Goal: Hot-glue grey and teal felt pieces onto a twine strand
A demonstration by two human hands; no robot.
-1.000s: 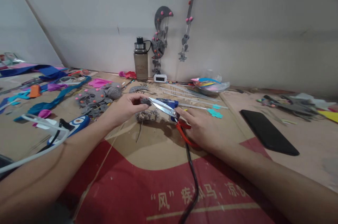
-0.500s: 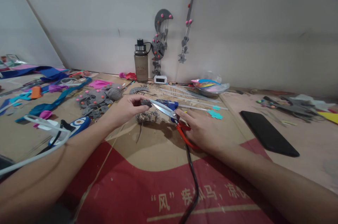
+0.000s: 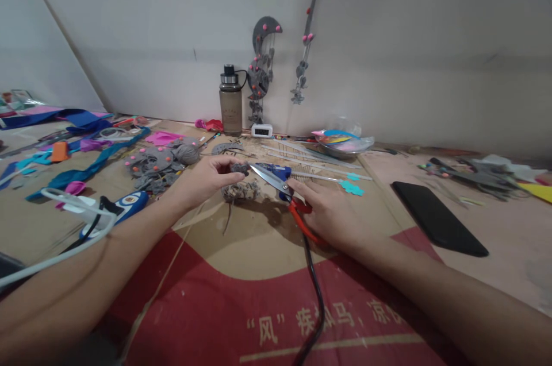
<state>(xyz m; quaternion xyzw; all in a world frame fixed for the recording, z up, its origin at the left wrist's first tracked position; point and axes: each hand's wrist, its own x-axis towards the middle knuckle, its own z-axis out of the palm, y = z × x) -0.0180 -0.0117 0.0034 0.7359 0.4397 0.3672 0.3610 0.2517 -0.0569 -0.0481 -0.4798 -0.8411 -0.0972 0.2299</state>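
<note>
My left hand [image 3: 211,177] is closed in a pinch on a small dark grey felt piece [image 3: 240,169]. My right hand [image 3: 330,208] grips scissors [image 3: 272,180] with red handles, their blades pointing left toward the felt and looking nearly closed. The blade tip is close beside the piece; whether it touches I cannot tell. Just beneath the felt lies a mottled yarn bundle [image 3: 240,191] with a loose strand. Behind the blades, a blue tool [image 3: 282,172] is partly hidden; a black cord [image 3: 314,282] runs from under my right hand toward the front edge.
A bottle [image 3: 231,104] and a small white digital clock [image 3: 261,131] stand at the back. Grey felt pieces with pompoms [image 3: 153,165] lie left. A black phone [image 3: 437,218] rests right. Teal felt flowers [image 3: 352,187] and a plastic-wrapped bowl [image 3: 342,143] are beyond my right hand.
The scissor tip has shifted slightly right, away from the grey felt piece. More of the felt shows now. My left hand has stayed nearly still.
</note>
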